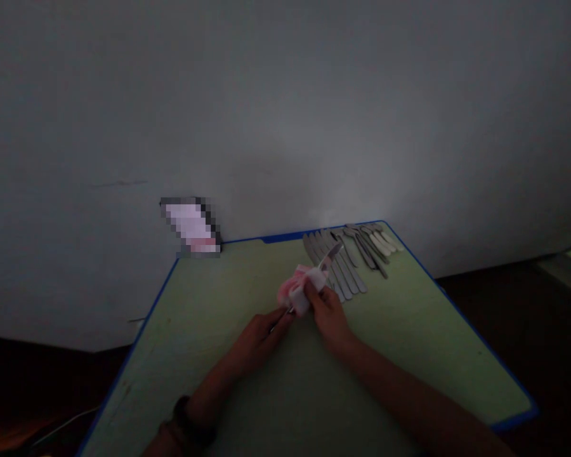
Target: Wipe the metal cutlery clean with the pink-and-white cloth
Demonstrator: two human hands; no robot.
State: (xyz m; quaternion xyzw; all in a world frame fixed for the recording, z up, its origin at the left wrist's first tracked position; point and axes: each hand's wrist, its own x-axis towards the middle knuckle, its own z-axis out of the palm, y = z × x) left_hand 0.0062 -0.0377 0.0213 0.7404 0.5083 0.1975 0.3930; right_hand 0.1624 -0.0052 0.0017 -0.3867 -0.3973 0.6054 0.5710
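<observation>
Above the middle of the table, my left hand (261, 335) is closed around the handle end of a metal table knife (332, 255). The knife points away to the upper right, its blade sticking out beyond a pink and white cloth (301, 293). My right hand (330, 311) pinches this cloth, which is folded around the middle of the knife. The cloth hides that middle part. Just behind my right hand, several table knives (349, 279) lie side by side in a row on the table.
The light green table (209, 285) has a blue rim and stands against a grey wall (285, 114). Darker metal cutlery (371, 257) and pieces with pale handles (381, 242) lie at the back right. A blurred-out phone-like object (190, 225) leans at the back left corner.
</observation>
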